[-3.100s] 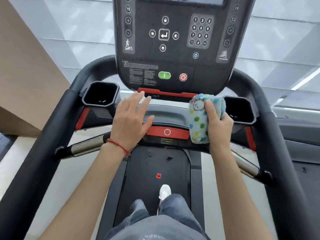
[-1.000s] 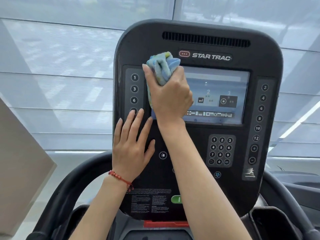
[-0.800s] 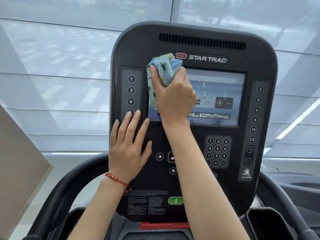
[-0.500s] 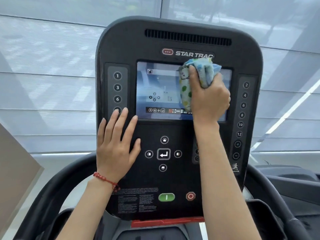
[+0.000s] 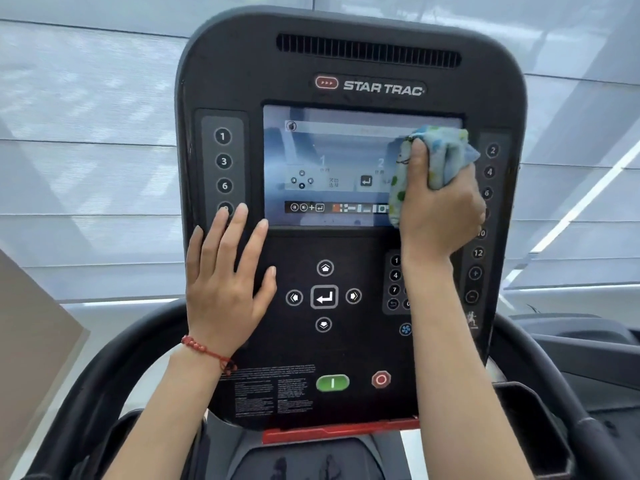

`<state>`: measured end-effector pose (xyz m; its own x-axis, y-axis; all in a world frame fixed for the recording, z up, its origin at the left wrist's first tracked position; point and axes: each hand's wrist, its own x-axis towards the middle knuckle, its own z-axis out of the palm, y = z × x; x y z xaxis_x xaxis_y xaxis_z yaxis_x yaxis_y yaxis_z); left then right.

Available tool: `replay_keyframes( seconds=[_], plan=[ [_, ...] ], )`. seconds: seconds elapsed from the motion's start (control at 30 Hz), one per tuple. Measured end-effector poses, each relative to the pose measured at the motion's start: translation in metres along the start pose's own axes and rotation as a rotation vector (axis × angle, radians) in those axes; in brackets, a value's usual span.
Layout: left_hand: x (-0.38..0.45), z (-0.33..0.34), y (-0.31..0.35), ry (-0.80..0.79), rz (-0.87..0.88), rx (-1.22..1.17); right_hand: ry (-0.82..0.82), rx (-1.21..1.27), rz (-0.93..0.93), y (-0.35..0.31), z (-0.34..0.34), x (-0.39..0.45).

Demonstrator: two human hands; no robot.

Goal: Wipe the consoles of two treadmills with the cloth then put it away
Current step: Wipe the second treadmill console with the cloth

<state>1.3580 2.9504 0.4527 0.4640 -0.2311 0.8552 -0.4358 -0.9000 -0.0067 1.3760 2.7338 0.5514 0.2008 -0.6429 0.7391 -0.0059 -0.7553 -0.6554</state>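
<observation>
Pale window blinds (image 5: 86,168) back a treadmill console (image 5: 346,64) mid-wipe: the right hand (image 5: 441,206) clenches the cloth (image 5: 438,150) against the screen's (image 5: 329,150) right edge, the left hand (image 5: 225,289) rests flat, fingers spread; the second console and stowing seemingly remain.

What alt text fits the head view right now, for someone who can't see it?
The right hand presses a bunched, spotted cloth against the right edge of the treadmill console screen. The left hand lies flat on the console's lower left.
</observation>
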Motion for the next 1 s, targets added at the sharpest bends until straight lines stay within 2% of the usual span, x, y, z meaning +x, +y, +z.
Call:
replay_keyframes(
  seconds=[0.33,0.63,0.83,1.0],
  plan=[
    [-0.004,-0.008,-0.002,-0.048,0.015,-0.042,-0.143,0.072,-0.245,-0.082,0.029,-0.079],
    [-0.007,-0.013,-0.004,-0.087,0.032,-0.033,-0.129,0.061,-0.435,-0.059,0.028,-0.059],
    [-0.008,-0.013,-0.003,-0.090,0.026,-0.023,-0.014,0.046,-0.392,-0.016,0.017,-0.024],
    [-0.008,-0.013,-0.002,-0.092,0.026,-0.017,0.012,0.019,-0.232,0.033,0.001,0.010]
  ],
)
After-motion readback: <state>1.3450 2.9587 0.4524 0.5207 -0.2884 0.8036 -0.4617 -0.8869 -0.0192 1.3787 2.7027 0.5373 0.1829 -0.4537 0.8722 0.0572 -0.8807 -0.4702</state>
